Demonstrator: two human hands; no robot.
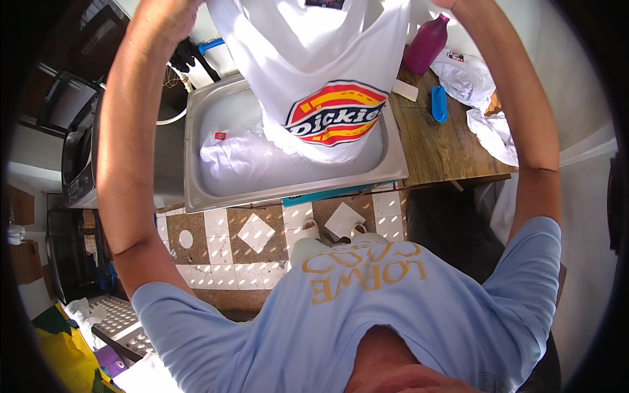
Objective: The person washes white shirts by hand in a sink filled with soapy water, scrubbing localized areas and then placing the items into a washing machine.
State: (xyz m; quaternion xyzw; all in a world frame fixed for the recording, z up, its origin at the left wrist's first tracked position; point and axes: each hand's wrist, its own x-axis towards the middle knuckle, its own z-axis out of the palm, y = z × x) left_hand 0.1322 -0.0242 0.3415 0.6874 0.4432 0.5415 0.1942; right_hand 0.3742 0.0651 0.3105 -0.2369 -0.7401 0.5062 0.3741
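A white T-shirt [288,65] with a red, yellow and black printed emblem hangs spread out over a metal sink [194,180]. My left hand [177,16] and my right hand [447,3] are raised at the top edge, with the shirt stretched up between them. The fingers are cut off by the frame, but the shirt is held up from both sides. Its lower hem droops into or just above the cloudy water [229,111]. Another white garment [232,154] with a small red tag lies partly under the water at the sink's left.
On the wooden counter [432,150] to the right are a magenta bottle [426,46], a white block [405,90], a blue brush-like piece [439,105] and crumpled white clothes [466,78]. A dark appliance [78,157] stands left. A teal edge [341,194] shows below the sink.
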